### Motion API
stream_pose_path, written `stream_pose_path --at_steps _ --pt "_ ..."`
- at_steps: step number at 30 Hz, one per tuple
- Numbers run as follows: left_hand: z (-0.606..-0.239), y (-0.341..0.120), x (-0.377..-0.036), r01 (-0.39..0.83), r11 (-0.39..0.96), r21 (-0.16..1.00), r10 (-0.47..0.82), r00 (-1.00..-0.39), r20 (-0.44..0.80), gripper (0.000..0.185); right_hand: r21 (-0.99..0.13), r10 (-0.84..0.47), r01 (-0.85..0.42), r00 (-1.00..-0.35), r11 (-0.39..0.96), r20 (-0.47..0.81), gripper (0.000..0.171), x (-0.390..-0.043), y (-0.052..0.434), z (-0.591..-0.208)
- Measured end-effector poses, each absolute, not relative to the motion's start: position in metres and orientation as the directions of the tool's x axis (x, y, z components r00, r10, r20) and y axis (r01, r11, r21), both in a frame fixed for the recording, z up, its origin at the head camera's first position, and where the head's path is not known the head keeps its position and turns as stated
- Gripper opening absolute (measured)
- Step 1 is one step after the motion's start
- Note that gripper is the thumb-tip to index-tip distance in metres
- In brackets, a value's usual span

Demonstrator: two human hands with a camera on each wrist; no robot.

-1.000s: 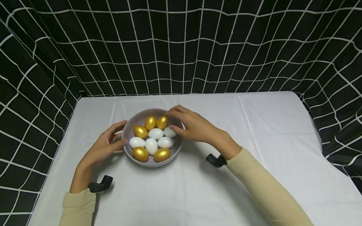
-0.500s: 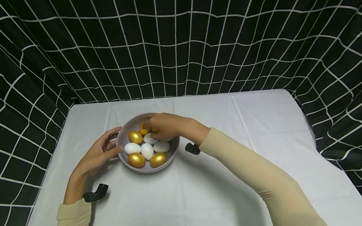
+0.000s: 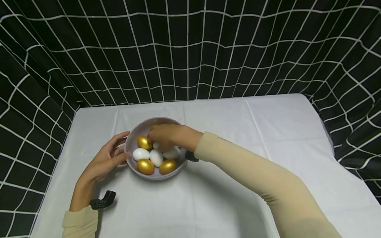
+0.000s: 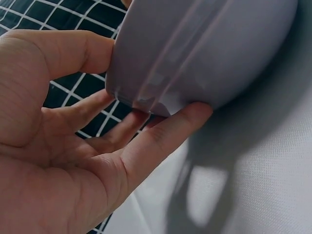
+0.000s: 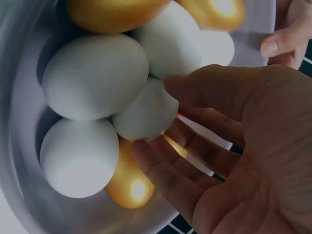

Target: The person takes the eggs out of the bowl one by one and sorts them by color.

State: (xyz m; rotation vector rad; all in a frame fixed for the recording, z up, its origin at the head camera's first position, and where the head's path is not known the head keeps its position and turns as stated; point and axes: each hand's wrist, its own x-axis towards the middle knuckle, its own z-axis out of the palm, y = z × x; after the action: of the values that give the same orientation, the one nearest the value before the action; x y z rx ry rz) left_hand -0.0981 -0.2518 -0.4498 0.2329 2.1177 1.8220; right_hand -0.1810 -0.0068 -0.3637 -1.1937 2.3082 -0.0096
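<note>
While the left hand (image 3: 102, 162) holds the bowl (image 3: 136, 133), the right hand (image 3: 165, 136) has a white egg (image 5: 146, 111)

Where the rim faces nine o'clock, the left hand sits half-spread, thumb at the edge, fingers against the outer wall. The right hand arches over the bowl from three o'clock, thumb and fingertips curved about that egg; how firmly, I can't tell. Golden eggs (image 3: 145, 166) lie at five, seven and ten o'clock, other white eggs (image 3: 156, 158) beside them, and the bowl rests toward ten o'clock on the cloth-covered counter (image 3: 220, 211).
</note>
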Motion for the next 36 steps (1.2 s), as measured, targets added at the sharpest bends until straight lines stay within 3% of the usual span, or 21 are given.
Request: stream_pose_path --at_steps 7,25,31,36 --pt "-0.451 -0.252 -0.099 -0.103 0.17 0.98 0.33 -0.931 -0.155 0.078 -0.135 -0.717 -0.762 -0.511 0.633 -0.474 0.023 -0.173 -0.01 -0.369" --pt "-0.452 -0.251 -0.101 -0.105 0.162 0.981 0.341 -0.927 -0.155 0.076 -0.123 -0.772 -0.8 -0.508 0.587 -0.382 0.04 -0.178 -0.002 -0.366" --pt "-0.453 -0.251 -0.101 -0.113 0.154 0.982 0.336 -0.928 -0.16 0.077 -0.273 -0.811 -0.766 -0.52 0.582 -0.268 0.044 -0.178 0.012 -0.359" --pt "-0.452 -0.252 -0.1 -0.117 0.155 0.981 0.329 -0.93 -0.164 0.077 -0.459 -0.805 -0.683 -0.577 0.568 -0.136 0.041 -0.177 0.037 -0.361"
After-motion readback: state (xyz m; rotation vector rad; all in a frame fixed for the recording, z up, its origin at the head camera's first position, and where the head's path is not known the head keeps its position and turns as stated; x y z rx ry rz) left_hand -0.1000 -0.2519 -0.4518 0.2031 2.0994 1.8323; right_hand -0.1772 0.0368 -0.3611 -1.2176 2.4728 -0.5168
